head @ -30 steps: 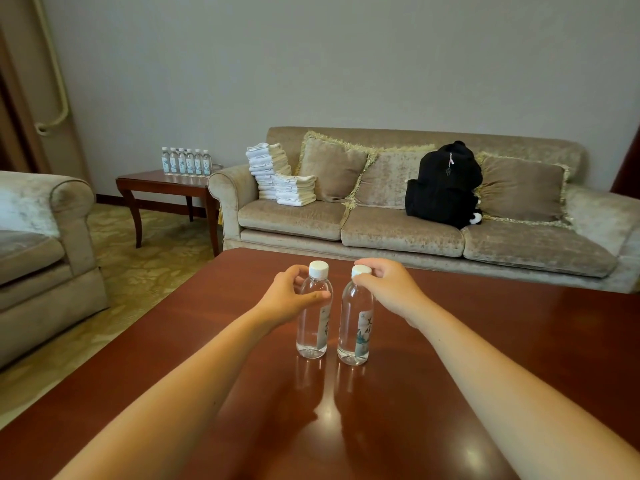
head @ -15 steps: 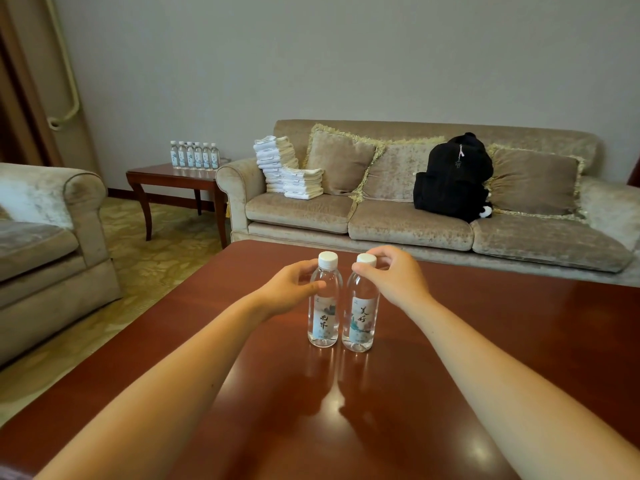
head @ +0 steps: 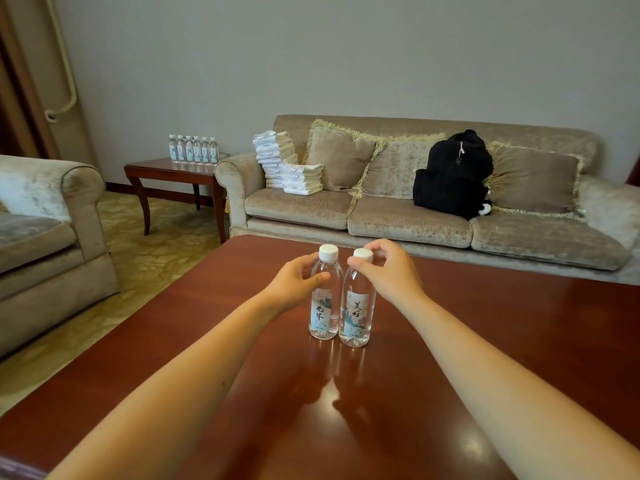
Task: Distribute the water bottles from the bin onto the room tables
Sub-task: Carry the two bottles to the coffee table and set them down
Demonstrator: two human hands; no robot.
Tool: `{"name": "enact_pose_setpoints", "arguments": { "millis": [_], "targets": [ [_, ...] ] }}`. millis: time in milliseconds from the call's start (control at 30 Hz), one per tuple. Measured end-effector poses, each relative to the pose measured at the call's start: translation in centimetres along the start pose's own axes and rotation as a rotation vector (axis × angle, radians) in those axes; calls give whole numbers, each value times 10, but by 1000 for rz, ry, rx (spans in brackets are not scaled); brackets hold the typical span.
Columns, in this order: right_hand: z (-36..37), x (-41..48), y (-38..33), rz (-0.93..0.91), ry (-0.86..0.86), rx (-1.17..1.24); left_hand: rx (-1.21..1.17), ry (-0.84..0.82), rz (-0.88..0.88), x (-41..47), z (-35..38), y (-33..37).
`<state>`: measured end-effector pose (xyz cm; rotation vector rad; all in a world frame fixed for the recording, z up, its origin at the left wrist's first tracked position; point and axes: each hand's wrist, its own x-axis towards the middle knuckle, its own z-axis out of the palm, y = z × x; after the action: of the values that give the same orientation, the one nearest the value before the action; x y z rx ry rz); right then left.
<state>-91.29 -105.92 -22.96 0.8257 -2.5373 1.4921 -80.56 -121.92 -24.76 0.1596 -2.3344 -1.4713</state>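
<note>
Head view: one wide-angle frame, looking forward and down across a living room
Counter: dark red-brown glossy wood, filling the lower frame and reflecting both bottles and both forearms
Left bottle: clear plastic, white cap, label facing the camera; standing upright on the counter near its middle
Right bottle: same type, upright, standing just beside the left bottle; whether the two are touching cannot be told
Left hand: reaching in from the lower left, fingers curled round the upper body of the left bottle, thumb lying across its front below the neck; closed on the bottle, loosely by the look of it
Right hand: reaching in from the lower right, fingertips pinching the white cap of the right bottle from above, palm arching over its shoulder; closed on the cap
Side table: small dark wood table standing between the armchair and the sofa, far left of centre
Bottle row: six like bottles lined up upright on the side table, close together, near its back edge
Sofa: beige three-seater sitting behind the counter, against the wall
Folded towels: two white and cream stacks resting on the sofa's left seat, the taller one behind
Backpack: black, sitting upright on the sofa, leaning on the back cushions
Armchair: beige, at the left edge, partly cut off
</note>
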Motion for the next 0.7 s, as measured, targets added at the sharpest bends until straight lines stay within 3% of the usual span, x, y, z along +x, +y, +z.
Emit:
{"name": "enact_pose_setpoints", "arguments": {
  "millis": [400, 700],
  "targets": [
    [3, -5, 6, 9, 16, 10, -20, 28, -23, -3, 11, -2],
    [5, -24, 7, -27, 65, 215, -35, 65, 10, -11, 17, -10]
  ]
}}
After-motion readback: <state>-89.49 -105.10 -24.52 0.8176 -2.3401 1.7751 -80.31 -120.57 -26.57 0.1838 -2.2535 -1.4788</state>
